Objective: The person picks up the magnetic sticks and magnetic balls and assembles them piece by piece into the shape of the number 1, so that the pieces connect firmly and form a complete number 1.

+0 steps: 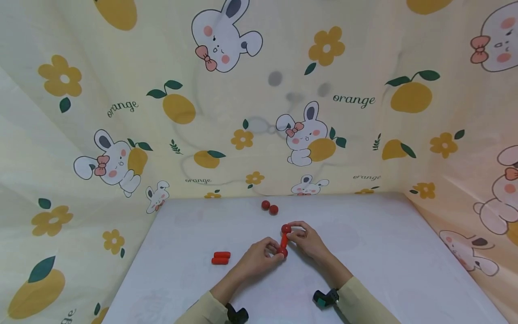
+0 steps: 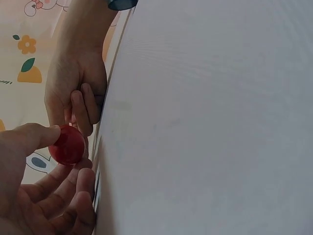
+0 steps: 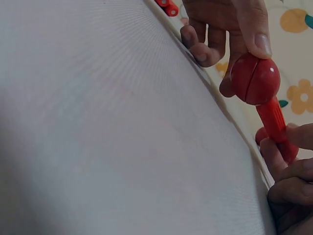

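A red ball-ended rod, two balls joined by an orange-red bar point(image 1: 284, 240), is held between the two hands above the table. My left hand point(image 1: 261, 257) pinches the near ball point(image 2: 67, 145) between thumb and fingers. That ball point(image 3: 255, 79) shows a dark seam line in the right wrist view. At the far end, my right hand point(image 1: 308, 241) pinches the bar close to the far ball point(image 1: 286, 229), its thumb on the bar. The left wrist view shows the right hand point(image 2: 78, 83) just behind the near ball, which hides the bar there.
Two loose red balls point(image 1: 270, 207) lie near the back edge of the white table point(image 1: 364, 252). Left of the left hand, two orange-red rods point(image 1: 221, 258) lie side by side. A printed curtain point(image 1: 259, 135) stands around the back and sides.
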`<state>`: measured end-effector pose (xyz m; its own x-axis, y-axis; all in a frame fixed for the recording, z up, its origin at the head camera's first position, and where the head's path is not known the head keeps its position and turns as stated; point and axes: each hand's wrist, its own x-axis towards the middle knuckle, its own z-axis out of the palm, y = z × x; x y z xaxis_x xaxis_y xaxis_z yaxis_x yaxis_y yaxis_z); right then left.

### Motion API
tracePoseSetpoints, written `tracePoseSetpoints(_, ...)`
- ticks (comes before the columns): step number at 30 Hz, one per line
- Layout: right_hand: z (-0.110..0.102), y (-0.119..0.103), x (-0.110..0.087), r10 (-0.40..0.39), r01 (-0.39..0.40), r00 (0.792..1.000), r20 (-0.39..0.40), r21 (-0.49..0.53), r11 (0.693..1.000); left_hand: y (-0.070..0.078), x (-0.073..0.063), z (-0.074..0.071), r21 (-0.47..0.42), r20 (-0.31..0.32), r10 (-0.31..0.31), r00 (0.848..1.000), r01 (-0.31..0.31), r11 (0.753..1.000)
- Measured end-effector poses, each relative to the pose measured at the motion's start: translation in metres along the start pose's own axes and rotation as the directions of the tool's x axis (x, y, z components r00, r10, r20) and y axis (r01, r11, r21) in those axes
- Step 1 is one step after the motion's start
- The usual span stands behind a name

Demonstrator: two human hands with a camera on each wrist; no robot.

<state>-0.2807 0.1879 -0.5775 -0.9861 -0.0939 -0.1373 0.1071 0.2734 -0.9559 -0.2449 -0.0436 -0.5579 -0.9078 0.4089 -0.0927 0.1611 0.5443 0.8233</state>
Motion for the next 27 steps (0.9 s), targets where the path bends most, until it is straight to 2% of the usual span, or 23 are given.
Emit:
tracePoseSetpoints(5, -0.001, 0.001, 0.0, -0.026, 0.026, 1.0, 0.013, -0.009, 1.0, 0.002, 0.001, -0.002, -0.014, -0.016, -0.025, 1.0, 0.025, 1.0)
tracePoseSetpoints(11, -0.002, 0.001, -0.001, -0.011, 0.011, 1.0, 0.029, 0.008, 1.0, 0.0, 0.004, -0.004, -0.019, -0.03, -0.044, 0.999, 0.043, 0.999)
tracePoseSetpoints(14, -0.002, 0.001, -0.002, -0.012, 0.011, 0.999, 0.038, 0.019, 1.0, -0.001, 0.005, -0.005, -0.018, -0.033, -0.037, 0.999, 0.036, 0.999)
tracePoseSetpoints(22, -0.004, -0.002, -0.008, -0.076, 0.075, 0.992, 0.097, 0.017, 0.997, -0.003, 0.007, -0.004, -0.032, -0.057, -0.021, 0.998, 0.019, 0.999)
tracePoseSetpoints(27, -0.005, -0.002, -0.01, -0.08, 0.079, 0.987, 0.136, 0.012, 0.997, -0.002, 0.007, -0.004, -0.045, -0.07, -0.021, 0.997, 0.018, 0.999)
